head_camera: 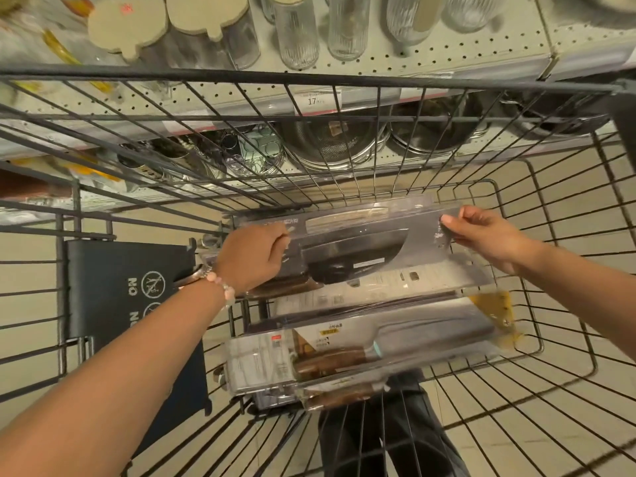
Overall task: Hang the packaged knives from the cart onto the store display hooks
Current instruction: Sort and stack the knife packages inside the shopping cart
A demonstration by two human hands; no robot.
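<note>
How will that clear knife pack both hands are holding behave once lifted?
Probably stiff: the knife pack spans flat between left hand and right hand. Its glossy plastic looks slippery. The dark blade inside likely makes it heavy for its thickness.

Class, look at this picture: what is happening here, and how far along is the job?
A person leans over a black wire shopping cart beside store shelves. Both hands grip one clear plastic pack with a dark wide-bladed knife: the left hand at its handle end, the right hand pinching the other end. More clear knife packs lie in the cart below it. No pack is on a hook yet.
</note>
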